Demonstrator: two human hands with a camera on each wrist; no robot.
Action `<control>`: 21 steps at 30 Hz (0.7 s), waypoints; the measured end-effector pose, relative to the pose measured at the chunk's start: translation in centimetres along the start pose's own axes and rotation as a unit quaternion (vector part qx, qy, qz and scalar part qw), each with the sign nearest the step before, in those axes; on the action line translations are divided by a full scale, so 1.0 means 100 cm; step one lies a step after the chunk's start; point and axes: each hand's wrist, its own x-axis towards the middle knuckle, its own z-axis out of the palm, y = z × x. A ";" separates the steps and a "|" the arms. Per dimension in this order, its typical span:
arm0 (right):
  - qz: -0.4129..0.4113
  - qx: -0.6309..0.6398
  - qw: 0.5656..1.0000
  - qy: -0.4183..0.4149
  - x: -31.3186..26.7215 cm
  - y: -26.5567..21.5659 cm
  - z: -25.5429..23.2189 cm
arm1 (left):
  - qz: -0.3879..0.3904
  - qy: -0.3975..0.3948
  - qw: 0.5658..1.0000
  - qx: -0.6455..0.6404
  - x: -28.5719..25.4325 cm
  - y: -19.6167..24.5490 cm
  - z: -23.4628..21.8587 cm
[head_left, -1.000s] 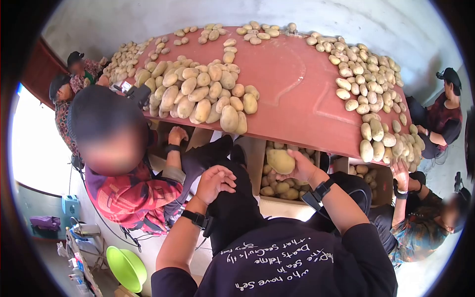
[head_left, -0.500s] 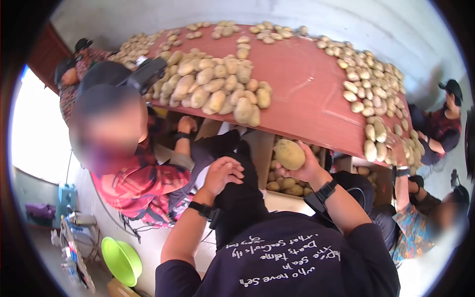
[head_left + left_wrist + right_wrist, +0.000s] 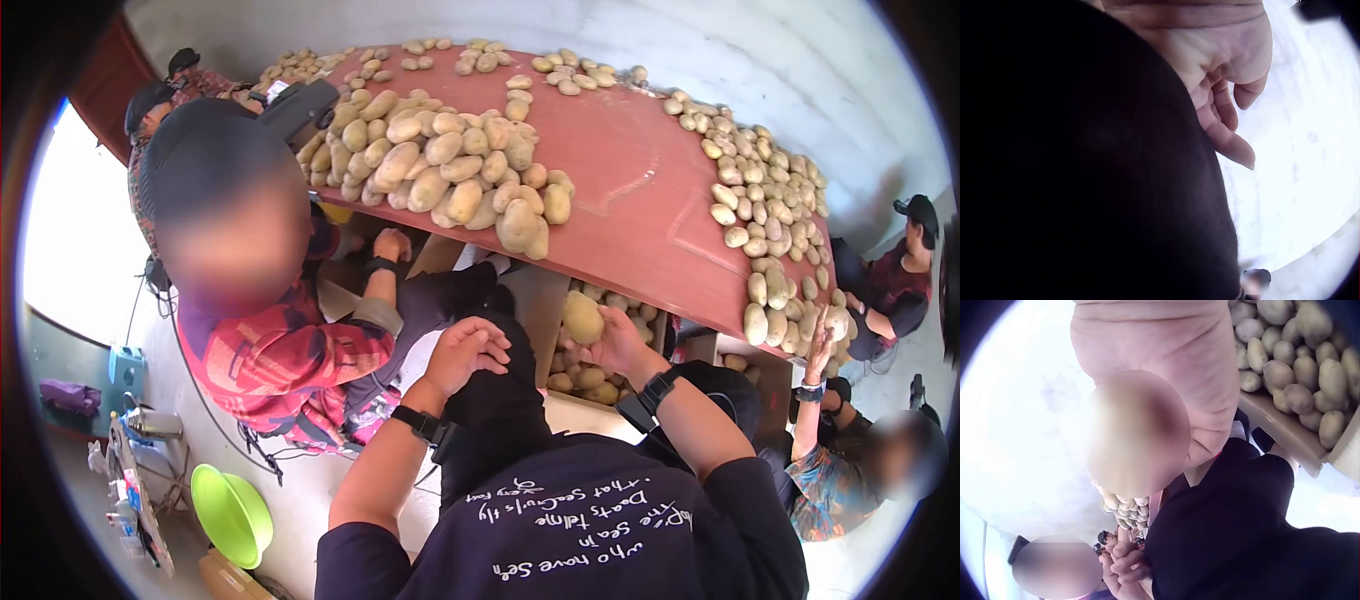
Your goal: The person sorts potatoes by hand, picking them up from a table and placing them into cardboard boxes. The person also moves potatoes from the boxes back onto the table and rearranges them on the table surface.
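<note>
The right hand (image 3: 622,345) grips a potato (image 3: 581,318) above a cardboard box (image 3: 538,318) of loose potatoes (image 3: 598,390), a second box (image 3: 776,378) with more potatoes (image 3: 735,362) lying to that hand's right, while the left hand (image 3: 466,355) hovers, fingers loosely curled.

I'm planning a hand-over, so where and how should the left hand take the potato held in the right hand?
Probably by the exposed left side of the potato, coming from the left: the right hand holds it from the other side, and the left hand is empty. Its smooth, rounded body suggests a wide, cupped grip.
</note>
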 end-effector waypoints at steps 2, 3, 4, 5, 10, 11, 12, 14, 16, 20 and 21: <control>-0.015 -0.025 0.999 0.025 0.010 -0.014 0.004 | -0.003 -0.006 1.000 -0.017 0.000 0.001 0.000; -0.037 -0.043 0.998 0.019 0.016 -0.022 0.009 | -0.002 -0.006 1.000 -0.015 0.000 0.001 -0.001; -0.052 -0.069 0.995 0.051 0.024 -0.028 0.010 | -0.001 -0.005 1.000 -0.016 -0.001 0.000 -0.001; -0.066 -0.096 0.990 0.083 0.033 -0.034 0.010 | 0.000 -0.005 1.000 -0.016 -0.001 0.000 -0.002; -0.125 -0.227 0.941 0.220 0.066 -0.061 0.028 | -0.007 0.001 1.000 -0.011 -0.003 0.000 0.000; -0.146 -0.243 0.929 0.237 0.073 -0.065 0.029 | -0.004 0.000 1.000 -0.012 -0.002 0.001 0.000; -0.164 -0.258 0.917 0.255 0.080 -0.066 0.029 | -0.002 0.000 1.000 -0.015 -0.002 0.000 -0.001; -0.192 -0.298 0.893 0.278 0.088 -0.066 0.027 | 0.004 0.003 1.000 -0.008 -0.003 -0.001 -0.001; -0.210 -0.345 0.868 0.290 0.092 -0.066 0.032 | 0.014 0.009 1.000 0.009 -0.003 -0.002 -0.001; -0.196 -0.530 0.757 0.329 0.097 -0.068 0.036 | 0.012 0.008 1.000 -0.004 -0.003 -0.001 -0.001; -0.215 -0.552 0.736 0.329 0.105 -0.067 0.026 | 0.010 0.007 1.000 -0.009 -0.003 0.000 -0.001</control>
